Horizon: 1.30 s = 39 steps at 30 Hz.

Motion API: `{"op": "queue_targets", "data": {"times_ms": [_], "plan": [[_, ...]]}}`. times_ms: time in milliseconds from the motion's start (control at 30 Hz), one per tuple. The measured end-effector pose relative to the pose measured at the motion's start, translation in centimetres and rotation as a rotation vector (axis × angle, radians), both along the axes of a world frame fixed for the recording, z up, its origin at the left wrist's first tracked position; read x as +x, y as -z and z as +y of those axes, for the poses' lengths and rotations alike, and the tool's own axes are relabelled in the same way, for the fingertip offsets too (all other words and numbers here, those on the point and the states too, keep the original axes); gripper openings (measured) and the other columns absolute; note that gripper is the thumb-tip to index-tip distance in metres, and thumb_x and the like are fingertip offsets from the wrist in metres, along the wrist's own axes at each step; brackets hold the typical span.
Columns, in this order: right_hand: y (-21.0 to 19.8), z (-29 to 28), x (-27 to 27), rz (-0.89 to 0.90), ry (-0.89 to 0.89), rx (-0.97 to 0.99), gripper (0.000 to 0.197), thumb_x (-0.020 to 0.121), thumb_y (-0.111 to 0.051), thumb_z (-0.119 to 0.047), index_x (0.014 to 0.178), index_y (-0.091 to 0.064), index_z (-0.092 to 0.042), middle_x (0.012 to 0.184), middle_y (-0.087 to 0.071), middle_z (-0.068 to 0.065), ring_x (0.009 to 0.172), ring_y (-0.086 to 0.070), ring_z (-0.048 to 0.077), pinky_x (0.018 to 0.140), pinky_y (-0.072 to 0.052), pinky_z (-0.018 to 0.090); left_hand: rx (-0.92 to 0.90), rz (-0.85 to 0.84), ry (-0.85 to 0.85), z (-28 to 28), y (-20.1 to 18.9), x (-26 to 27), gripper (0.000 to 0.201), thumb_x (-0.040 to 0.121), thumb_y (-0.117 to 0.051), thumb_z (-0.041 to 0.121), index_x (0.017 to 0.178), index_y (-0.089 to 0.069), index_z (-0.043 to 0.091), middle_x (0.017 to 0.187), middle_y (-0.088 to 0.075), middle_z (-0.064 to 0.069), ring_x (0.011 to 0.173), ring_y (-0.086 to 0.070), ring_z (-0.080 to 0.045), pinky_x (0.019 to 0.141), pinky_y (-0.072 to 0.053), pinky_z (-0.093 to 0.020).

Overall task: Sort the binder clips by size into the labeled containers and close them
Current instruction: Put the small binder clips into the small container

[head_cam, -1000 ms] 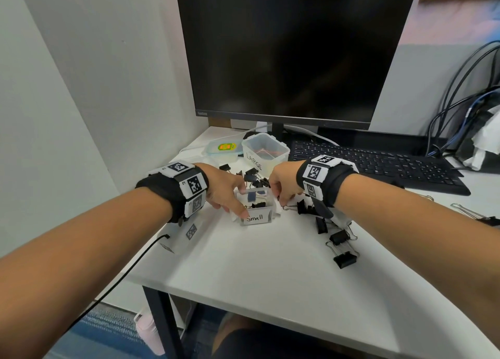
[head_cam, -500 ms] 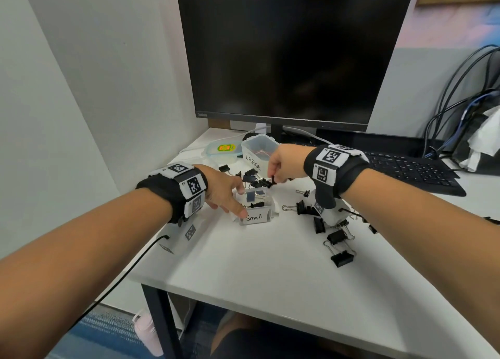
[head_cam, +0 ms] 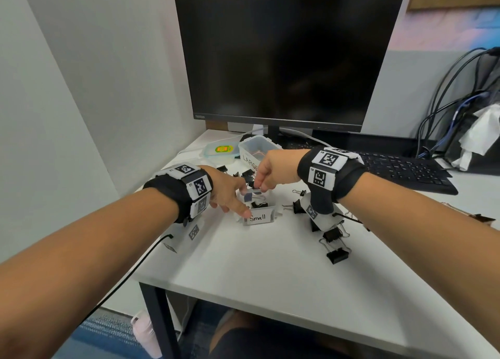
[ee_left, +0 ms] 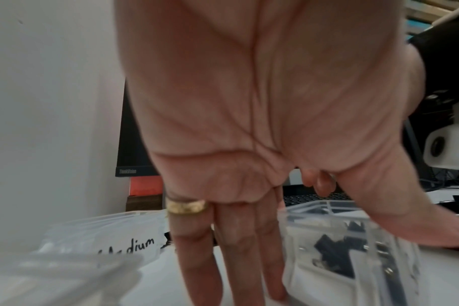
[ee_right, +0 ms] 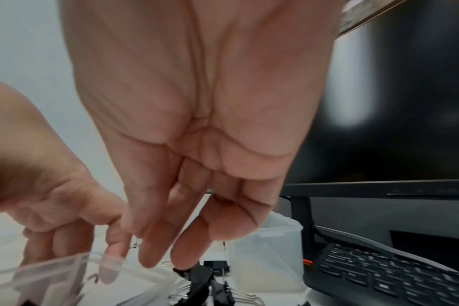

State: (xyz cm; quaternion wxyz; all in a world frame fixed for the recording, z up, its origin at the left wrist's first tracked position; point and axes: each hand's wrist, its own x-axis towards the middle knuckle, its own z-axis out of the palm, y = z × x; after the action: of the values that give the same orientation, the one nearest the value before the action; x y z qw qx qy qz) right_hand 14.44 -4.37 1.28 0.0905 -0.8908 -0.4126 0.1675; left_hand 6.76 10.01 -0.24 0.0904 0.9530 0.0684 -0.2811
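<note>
While the right hand (head_cam: 273, 169) hangs with fingers loosely extended downward, whether it pinches a clip I cannot tell; the Small container (head_cam: 260, 217) sits directly beneath its fingertips. The left hand (head_cam: 226, 193), fingers straight, braces that container's left wall.

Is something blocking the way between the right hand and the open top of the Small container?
Nothing visible blocks it. The right hand hovers just above the Small container, whose top is open with no lid on it. The left hand touches only its left and front side, beside the label.
</note>
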Motion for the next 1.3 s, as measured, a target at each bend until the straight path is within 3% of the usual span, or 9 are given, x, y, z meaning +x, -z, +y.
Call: {"op": "queue_targets", "data": {"times_ms": [133, 267, 433, 567, 800, 967, 1133, 1233, 1300], "plan": [[-0.2, -1.6, 1.3, -0.011, 0.076, -0.002, 0.023, 0.09, -0.062, -0.015, 0.111, -0.071, -0.017, 0.104, -0.072, 0.004, 0.087, -0.062, 0.01, 0.067, -0.048, 0.017, 0.024, 0.016, 0.011, -0.3, 0.1, 0.3, 0.076, 0.058, -0.069, 0.073, 0.117, -0.039, 0.035, 0.111, -0.068, -0.003, 0.102, -0.065, -0.017, 0.093, -0.052, -0.035], [0.5, -3.3, 3.0, -0.056, 0.177, -0.08, 0.023, 0.091, -0.059, -0.01, 0.11, -0.07, -0.013, 0.105, -0.072, 0.004, 0.084, -0.063, 0.01, 0.066, -0.05, 0.018, 0.034, 0.022, 0.035, -0.6, 0.1, 0.6, 0.062, 0.068, -0.067, 0.068, 0.115, -0.041, 0.036, 0.109, -0.069, -0.003, 0.092, -0.067, -0.015, 0.084, -0.05, -0.03], [2.0, -4.5, 4.3, -0.146, 0.229, -0.232, 0.024, 0.091, -0.058, -0.009, 0.11, -0.072, -0.012, 0.095, -0.072, 0.004, 0.071, -0.061, 0.01, 0.07, -0.052, 0.021, 0.052, 0.023, 0.051, -1.4, 0.0, 0.9, 0.062, 0.075, -0.064, 0.065, 0.122, -0.035, 0.037, 0.113, -0.066, 0.001, 0.097, -0.069, -0.015, 0.093, -0.051, -0.033], [2.4, -4.6, 4.6, -0.204, 0.187, -0.345, 0.029, 0.09, -0.059, -0.007, 0.117, -0.068, -0.012, 0.112, -0.07, 0.006, 0.082, -0.057, 0.012, 0.084, -0.051, 0.024, 0.068, 0.024, 0.062, -1.7, -0.2, 1.1, 0.07, 0.077, -0.062, 0.064, 0.133, -0.031, 0.035, 0.119, -0.064, 0.002, 0.096, -0.07, -0.015, 0.096, -0.05, -0.035], [3.0, -3.8, 4.7, -0.214, 0.14, -0.391, 0.03, 0.087, -0.064, -0.014, 0.115, -0.069, -0.006, 0.111, -0.07, 0.01, 0.058, -0.049, 0.011, 0.051, -0.038, 0.014, 0.026, 0.055, 0.03, -1.8, -0.2, 1.5, 0.063, 0.081, -0.064, 0.056, 0.133, -0.037, 0.032, 0.103, -0.063, 0.005, 0.1, -0.068, -0.018, 0.098, -0.049, -0.036], [3.1, -3.3, 4.7, -0.245, 0.112, -0.423, 0.025, 0.085, -0.068, -0.015, 0.106, -0.072, -0.003, 0.083, -0.062, 0.004, 0.049, -0.045, 0.005, 0.05, -0.038, 0.014, -0.007, 0.095, 0.015, -1.7, -0.2, 1.9, 0.056, 0.081, -0.067, 0.051, 0.127, -0.042, 0.029, 0.103, -0.062, 0.003, 0.102, -0.068, -0.021, 0.099, -0.049, -0.037], [2.7, -2.8, 4.5, -0.259, 0.097, -0.453, 0.03, 0.08, -0.074, -0.015, 0.108, -0.07, -0.005, 0.107, -0.07, 0.009, 0.058, -0.052, 0.013, 0.054, -0.043, 0.017, -0.016, 0.115, 0.012, -1.6, -0.2, 2.2, 0.056, 0.08, -0.069, 0.05, 0.125, -0.044, 0.028, 0.117, -0.062, -0.001, 0.103, -0.068, -0.022, 0.1, -0.048, -0.038], [2.9, -2.7, 4.7, -0.261, 0.116, -0.456, 0.031, 0.079, -0.074, -0.014, 0.108, -0.068, -0.006, 0.108, -0.07, 0.009, 0.076, -0.057, 0.017, 0.067, -0.051, 0.026, -0.018, 0.107, 0.01, -1.6, -0.1, 2.3, 0.056, 0.08, -0.07, 0.049, 0.125, -0.045, 0.027, 0.105, -0.063, 0.002, 0.103, -0.068, -0.022, 0.1, -0.048, -0.038], [2.8, -2.9, 4.8, -0.241, 0.137, -0.425, 0.027, 0.081, -0.071, -0.012, 0.107, -0.068, -0.004, 0.103, -0.071, 0.01, 0.069, -0.057, 0.017, 0.063, -0.052, 0.026, -0.018, 0.1, 0.009, -1.6, -0.2, 2.3, 0.054, 0.08, -0.07, 0.048, 0.124, -0.046, 0.027, 0.094, -0.063, 0.006, 0.103, -0.068, -0.022, 0.1, -0.048, -0.037]]}}
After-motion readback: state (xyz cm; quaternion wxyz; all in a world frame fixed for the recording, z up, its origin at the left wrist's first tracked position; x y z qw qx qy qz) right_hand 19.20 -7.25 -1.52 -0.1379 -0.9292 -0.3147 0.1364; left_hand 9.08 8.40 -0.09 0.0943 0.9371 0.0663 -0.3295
